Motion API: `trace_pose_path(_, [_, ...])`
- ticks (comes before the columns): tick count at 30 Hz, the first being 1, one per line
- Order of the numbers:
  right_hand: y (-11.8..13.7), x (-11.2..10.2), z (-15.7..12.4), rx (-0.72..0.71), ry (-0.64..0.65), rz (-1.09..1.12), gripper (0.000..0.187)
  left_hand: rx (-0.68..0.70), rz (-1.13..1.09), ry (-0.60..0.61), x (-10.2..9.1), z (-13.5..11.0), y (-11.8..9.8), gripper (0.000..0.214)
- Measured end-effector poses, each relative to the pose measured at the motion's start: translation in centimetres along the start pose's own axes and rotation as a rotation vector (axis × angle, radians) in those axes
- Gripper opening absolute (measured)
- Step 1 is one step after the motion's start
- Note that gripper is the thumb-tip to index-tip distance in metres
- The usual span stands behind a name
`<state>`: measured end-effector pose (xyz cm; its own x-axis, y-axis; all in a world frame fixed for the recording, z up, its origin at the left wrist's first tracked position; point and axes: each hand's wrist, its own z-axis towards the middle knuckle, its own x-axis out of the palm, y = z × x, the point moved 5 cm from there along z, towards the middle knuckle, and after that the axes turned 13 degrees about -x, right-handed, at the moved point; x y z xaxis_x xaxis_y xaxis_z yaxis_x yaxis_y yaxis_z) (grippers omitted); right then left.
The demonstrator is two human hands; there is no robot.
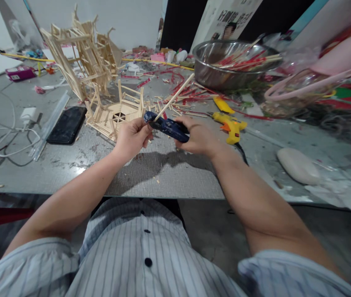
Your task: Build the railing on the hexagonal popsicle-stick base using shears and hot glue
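The grey surface (169,173) is full of stuff, so small bits could get lost. The tall stick frame (93,53) stands far left; a bump could snap its thin sticks. The little stick base (107,113) sits right by the left grip (133,138), so a wrist knock could bend it. On the right, the yellow glue gun (232,126) lies near the right grip (198,136); if hot, it could burn skin. The right grip wraps round the blue tool (173,130). The left grip pinches narrow at its tip, maybe on the pale stick (175,97), but fingers hide that. The stick slants between the hands, pointing far; a slip could nip a finger.
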<state>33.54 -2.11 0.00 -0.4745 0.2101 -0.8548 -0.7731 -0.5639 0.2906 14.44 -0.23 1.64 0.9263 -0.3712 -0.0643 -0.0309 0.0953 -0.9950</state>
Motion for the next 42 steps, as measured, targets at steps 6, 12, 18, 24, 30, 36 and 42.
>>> trace_pose_path(6, [0.05,0.10,0.00,0.008,-0.009,0.011,0.057,-0.026,-0.029,0.004,0.04,0.09,-0.07,0.031])
trace_pose_path(12, [0.14,0.07,-0.12,0.023,-0.004,-0.002,0.053,-0.024,-0.035,-0.005,-0.06,0.15,0.04,0.031])
trace_pose_path(18, [0.38,0.30,-0.02,-0.002,0.018,-0.018,0.052,-0.045,-0.030,-0.018,-0.07,0.17,0.18,0.030])
trace_pose_path(24, [0.33,0.42,0.04,0.015,0.040,0.004,0.052,-0.026,-0.030,-0.020,-0.19,0.25,0.26,0.030])
trace_pose_path(30, [0.57,0.21,0.02,0.021,0.059,0.032,0.053,-0.012,0.006,-0.014,-0.26,0.15,-0.04,0.031])
trace_pose_path(36, [0.72,0.01,0.02,0.010,0.032,0.012,0.055,-0.011,0.026,-0.030,-0.25,0.03,-0.31,0.031])
trace_pose_path(42, [0.91,0.04,0.15,0.021,0.051,-0.003,0.050,-0.027,0.000,-0.048,-0.36,0.09,-0.18,0.033])
